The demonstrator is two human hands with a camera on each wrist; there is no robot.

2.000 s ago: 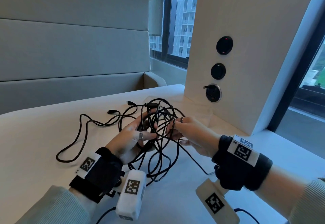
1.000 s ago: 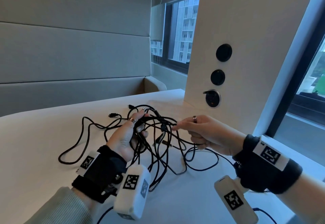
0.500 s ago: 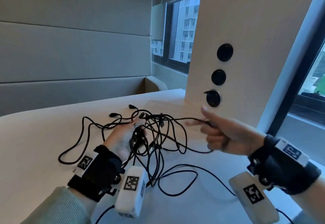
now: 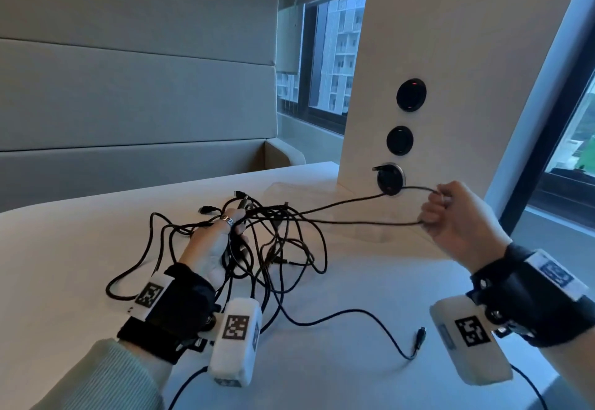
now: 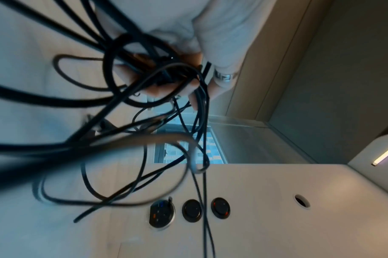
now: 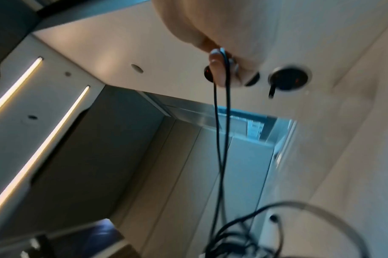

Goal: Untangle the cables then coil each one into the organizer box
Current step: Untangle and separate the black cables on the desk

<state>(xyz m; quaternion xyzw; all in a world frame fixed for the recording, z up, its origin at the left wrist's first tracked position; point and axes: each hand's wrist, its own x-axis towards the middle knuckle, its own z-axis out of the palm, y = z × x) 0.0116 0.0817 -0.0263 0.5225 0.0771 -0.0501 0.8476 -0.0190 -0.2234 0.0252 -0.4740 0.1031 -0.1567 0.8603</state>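
Observation:
A tangle of thin black cables (image 4: pixel 273 242) lies on the white table (image 4: pixel 64 248) and hangs from my left hand (image 4: pixel 219 242), whose fingers curl round a bunch of strands (image 5: pixel 166 76). My right hand (image 4: pixel 450 213) is raised to the right and grips a doubled loop of one cable (image 4: pixel 354 213), stretched taut between the hands. In the right wrist view two strands (image 6: pixel 221 104) run from the closed fingers (image 6: pixel 219 69) down to the tangle. One free cable end with a plug (image 4: pixel 420 335) lies on the table near my right wrist. No organizer box shows.
A white pillar (image 4: pixel 450 55) stands at the table's back right with three round black sockets (image 4: pixel 399 140); a small plug sits in the lowest one (image 4: pixel 390 179). Padded wall panels lie behind, and windows (image 4: pixel 335 55) at the back and right.
My right hand has pulled a cable loop out of the tangle, up and far to the right, until it is taut. A free plug end has slid out onto the table. The left hand kept hold.

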